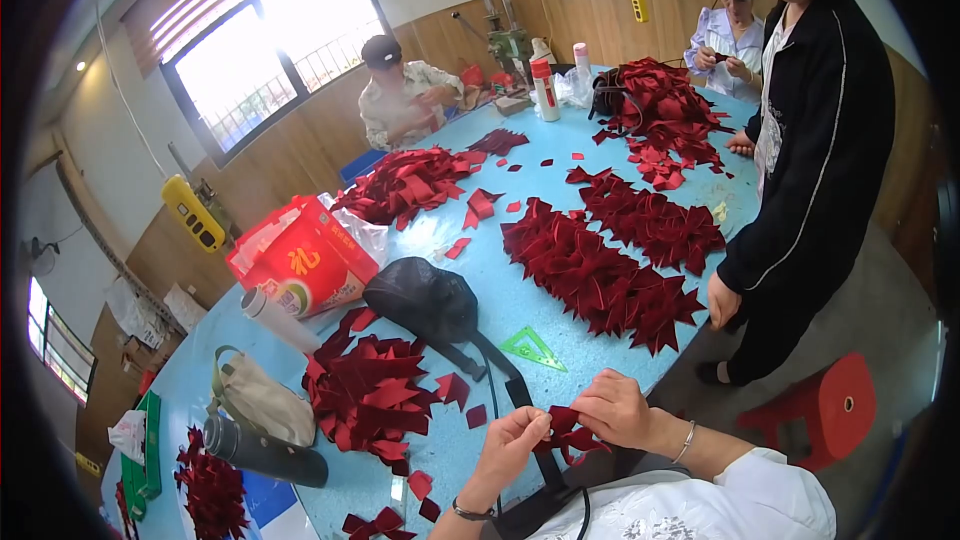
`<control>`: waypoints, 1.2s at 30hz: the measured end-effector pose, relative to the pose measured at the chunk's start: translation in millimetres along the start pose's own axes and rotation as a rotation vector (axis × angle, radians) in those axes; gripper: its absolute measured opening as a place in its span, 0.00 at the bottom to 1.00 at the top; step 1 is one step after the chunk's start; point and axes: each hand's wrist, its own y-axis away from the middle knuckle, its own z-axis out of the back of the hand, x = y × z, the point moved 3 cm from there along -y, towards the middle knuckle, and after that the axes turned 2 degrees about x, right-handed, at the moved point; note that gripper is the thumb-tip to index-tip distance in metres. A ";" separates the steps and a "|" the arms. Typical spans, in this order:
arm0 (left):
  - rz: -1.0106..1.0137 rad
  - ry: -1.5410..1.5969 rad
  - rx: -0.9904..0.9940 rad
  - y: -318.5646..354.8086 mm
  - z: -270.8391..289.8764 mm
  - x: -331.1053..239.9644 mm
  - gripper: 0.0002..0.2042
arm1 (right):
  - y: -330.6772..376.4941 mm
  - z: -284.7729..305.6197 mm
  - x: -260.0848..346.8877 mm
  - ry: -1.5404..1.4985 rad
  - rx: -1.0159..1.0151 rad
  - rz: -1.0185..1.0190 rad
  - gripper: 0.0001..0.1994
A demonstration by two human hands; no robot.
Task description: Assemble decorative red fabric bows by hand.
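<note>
Close to my body, at the near edge of the table, I hold a small dark red folded fabric piece (pixel 572 438) with pointed ends, like a bow. My left hand (pixel 518 445) pinches its left side between thumb and fingers. From above right, my right hand (pixel 612 408) grips the same piece, partly hiding it. Left of my hands lies a loose heap of dark red fabric strips (pixel 375 395), with a few small red squares (pixel 476 416) beside it. A finished-looking red bow (pixel 378 524) rests at the near edge.
Rows of red bows (pixel 600 275) cover the blue table's (pixel 470 285) middle right. A green set square (pixel 535 348), black bag (pixel 425 300), red gift bag (pixel 305 260), dark flask (pixel 265 450) and beige pouch (pixel 262 400) lie about. One person (pixel 825 130) stands right, near a red stool (pixel 820 410); others sit beyond.
</note>
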 end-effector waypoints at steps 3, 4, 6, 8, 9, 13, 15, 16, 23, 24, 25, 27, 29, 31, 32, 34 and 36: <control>0.005 0.065 0.014 -8.8 -1.6 -0.9 0.05 | -2.1 0.0 -6.1 -0.020 -0.006 -0.025 0.13; 0.011 0.101 0.018 -12.9 -1.4 -0.3 0.05 | -3.2 -0.7 -9.8 -0.024 -0.011 -0.029 0.13; 0.011 0.099 0.020 -29.1 6.4 3.2 0.05 | -2.9 -8.1 -24.8 -0.036 -0.004 -0.053 0.13; 0.017 0.102 0.015 -42.8 17.2 19.4 0.04 | 6.5 -19.3 -40.8 0.027 -0.004 -0.032 0.13; -0.021 0.067 0.032 -50.5 22.7 25.7 0.04 | 9.6 -24.3 -48.1 0.037 -0.007 -0.015 0.13; -0.027 0.029 0.089 -89.6 41.0 49.5 0.05 | 26.6 -46.2 -88.8 0.059 -0.003 -0.007 0.10; 0.035 0.071 0.077 -94.7 46.3 63.1 0.05 | 40.9 -57.1 -98.2 0.047 0.004 -0.043 0.10; 0.073 0.099 0.071 -97.3 48.5 67.8 0.04 | 45.1 -61.3 -102.9 0.047 -0.002 -0.055 0.10; 0.187 0.156 0.093 -133.0 65.0 91.5 0.04 | 57.2 -75.4 -143.8 -0.010 -0.012 -0.065 0.15; 0.185 0.174 0.112 -136.3 64.9 92.9 0.04 | 60.3 -76.6 -148.0 -0.024 -0.012 -0.071 0.15; 0.180 0.189 0.129 -140.0 64.7 92.8 0.04 | 61.6 -77.9 -152.2 -0.038 -0.013 -0.073 0.15; 0.183 0.211 0.113 -145.8 62.5 94.4 0.04 | 64.7 -80.2 -159.1 -0.049 -0.020 -0.088 0.15; 0.171 0.247 0.082 -150.1 60.8 95.1 0.04 | 66.8 -81.4 -164.1 -0.065 -0.041 -0.100 0.15; 0.170 0.279 0.136 -152.6 61.7 94.2 0.06 | 65.9 -81.2 -165.9 -0.073 -0.046 -0.120 0.14; 0.163 0.309 0.191 -153.3 61.5 93.1 0.08 | 65.0 -80.4 -166.2 -0.079 -0.053 -0.134 0.14; 0.157 0.340 0.245 -154.2 58.6 91.6 0.11 | 64.2 -80.7 -166.7 -0.086 -0.059 -0.150 0.14; 0.243 0.308 0.189 -152.4 52.8 95.5 0.15 | 65.5 -81.9 -163.9 -0.085 -0.079 -0.153 0.13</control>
